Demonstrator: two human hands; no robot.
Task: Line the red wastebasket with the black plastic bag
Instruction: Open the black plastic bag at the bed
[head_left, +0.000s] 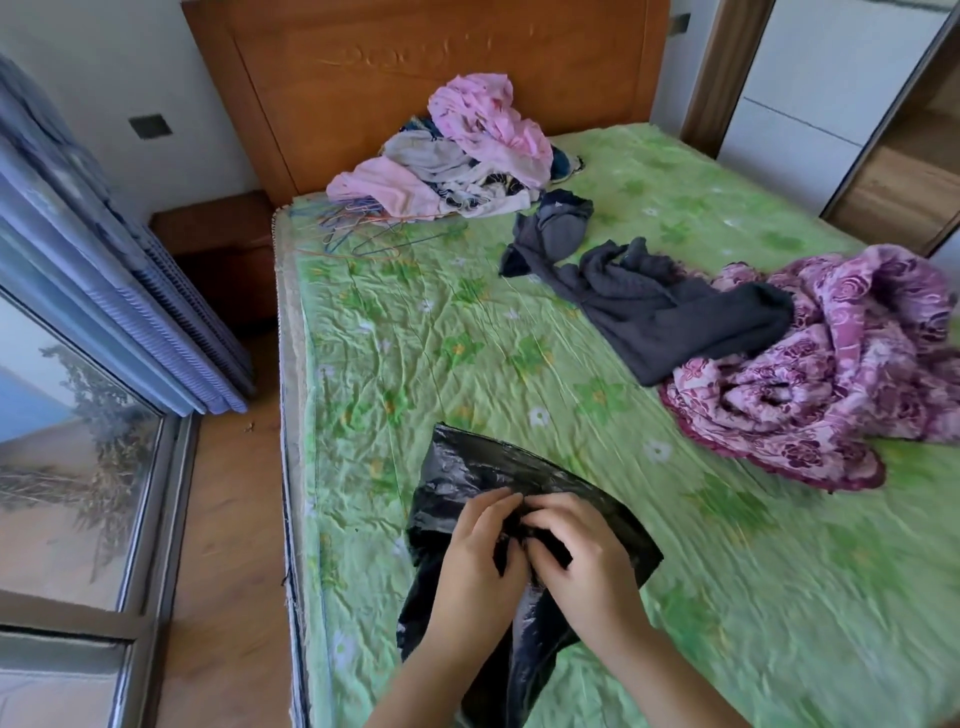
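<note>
1. Fingers (501, 501) of both hands are pinched into the black plastic bag (467, 467), meeting at one bunched spot in its middle.
2. Left hand (475, 566) grips the film from the left side, thumb tucked against the gathered plastic.
3. Right hand (576, 556) grips it from the right, its fingertips touching those of the left hand.
4. Held just above the near part of the bed (415, 338), the bag is crumpled and partly unfolded, one flat corner spreading to the right and a loose tail hanging down between the forearms.
5. On the green flowered sheet farther off lie a dark grey garment (649, 306), a purple flowered blanket (831, 364) touching it on the right, and a heap of pink and white clothes (467, 156) by the wooden headboard (415, 52).
6. Wire hangers (363, 228) lie just beside that heap.
7. No red wastebasket shows in this view.
</note>
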